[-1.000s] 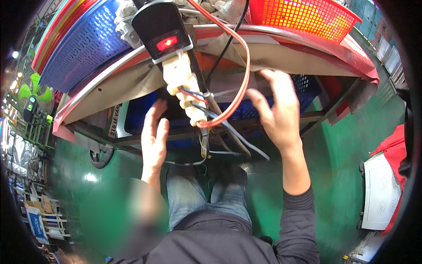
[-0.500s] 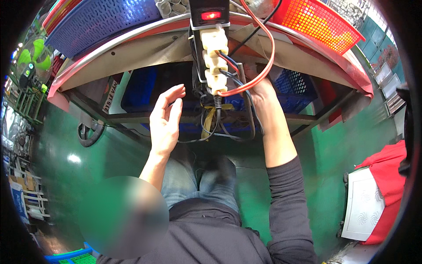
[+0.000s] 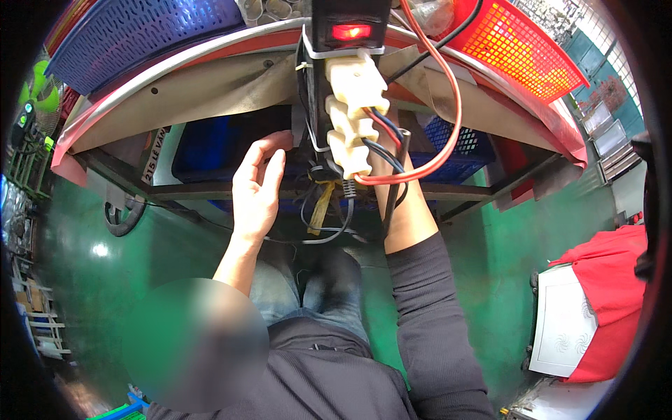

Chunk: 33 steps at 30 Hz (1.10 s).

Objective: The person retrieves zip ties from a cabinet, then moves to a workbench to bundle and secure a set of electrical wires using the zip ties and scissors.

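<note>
My left hand (image 3: pixel 255 192) is raised in front of the table with its thumb apart from the bent fingers and nothing visible in it. My right hand (image 3: pixel 383 171) reaches in behind a column of cream-coloured connector blocks (image 3: pixel 353 80), which hide its fingers. A dark thin rod (image 3: pixel 394 203) crosses in front of the right wrist; whether the hand holds it I cannot tell. Red wires (image 3: pixel 456 115) and dark blue wires (image 3: pixel 381 150) run from the blocks. Above them sits a black box with a lit red switch (image 3: pixel 351 32). A black cable (image 3: pixel 350 189) hangs below, beside a yellow strip (image 3: pixel 322 210).
On the table edge (image 3: pixel 210 59) stand a blue basket (image 3: pixel 140 45) and a red basket (image 3: pixel 518 52). Blue crates (image 3: pixel 458 147) lie beneath. At left is a green fan (image 3: pixel 42 91); at right, a white panel (image 3: pixel 563 322) with red cloth (image 3: pixel 612 287).
My right hand and forearm have moved left, behind the connector blocks. The dark rod now crosses the wrist. The view has come closer to the blocks; my left hand keeps nearly the same pose.
</note>
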Available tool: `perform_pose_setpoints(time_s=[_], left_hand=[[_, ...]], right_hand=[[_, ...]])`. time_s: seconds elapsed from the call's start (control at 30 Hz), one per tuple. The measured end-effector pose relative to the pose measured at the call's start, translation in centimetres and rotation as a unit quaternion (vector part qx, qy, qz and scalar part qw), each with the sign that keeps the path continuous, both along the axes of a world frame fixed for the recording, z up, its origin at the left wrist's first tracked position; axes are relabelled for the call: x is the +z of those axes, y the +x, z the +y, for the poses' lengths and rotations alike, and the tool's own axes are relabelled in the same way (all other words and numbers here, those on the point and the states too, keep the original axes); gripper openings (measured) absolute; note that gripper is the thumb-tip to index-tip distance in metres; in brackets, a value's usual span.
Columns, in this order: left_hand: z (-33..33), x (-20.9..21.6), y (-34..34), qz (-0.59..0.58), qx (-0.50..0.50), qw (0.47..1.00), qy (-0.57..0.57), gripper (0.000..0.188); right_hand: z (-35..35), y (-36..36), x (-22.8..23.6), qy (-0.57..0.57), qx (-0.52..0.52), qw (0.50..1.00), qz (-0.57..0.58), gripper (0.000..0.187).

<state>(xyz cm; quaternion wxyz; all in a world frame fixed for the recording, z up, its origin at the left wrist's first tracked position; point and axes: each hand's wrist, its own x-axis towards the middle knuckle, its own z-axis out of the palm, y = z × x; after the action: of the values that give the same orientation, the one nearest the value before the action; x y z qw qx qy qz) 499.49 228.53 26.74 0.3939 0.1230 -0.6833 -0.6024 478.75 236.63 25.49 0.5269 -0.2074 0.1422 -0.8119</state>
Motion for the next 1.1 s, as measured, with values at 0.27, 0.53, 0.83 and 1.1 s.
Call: perform_pose_setpoints(time_s=[0.27, 0.53, 0.83, 1.1], left_hand=[[1.3, 0.5, 0.6, 0.015, -0.007, 1.0, -0.025, 0.024], [2.0, -0.2, -0.8, 0.023, 0.017, 0.999, -0.045, 0.026], [1.2, -0.2, -2.2, 0.034, 0.094, 0.979, -0.18, 0.039], [-0.1, -1.2, -3.3, 0.092, 0.059, 0.978, -0.176, 0.04]], right_hand=[[-0.1, 2.4, 2.5, -0.077, 0.088, 0.993, 0.032, 0.025], [4.0, 1.0, 2.3, 0.124, -0.142, 0.982, 0.026, 0.023], [7.0, 3.0, 1.8, 0.195, -0.167, 0.934, 0.249, 0.036], [7.1, 5.7, 2.9, 0.263, -0.329, 0.817, 0.393, 0.039]])
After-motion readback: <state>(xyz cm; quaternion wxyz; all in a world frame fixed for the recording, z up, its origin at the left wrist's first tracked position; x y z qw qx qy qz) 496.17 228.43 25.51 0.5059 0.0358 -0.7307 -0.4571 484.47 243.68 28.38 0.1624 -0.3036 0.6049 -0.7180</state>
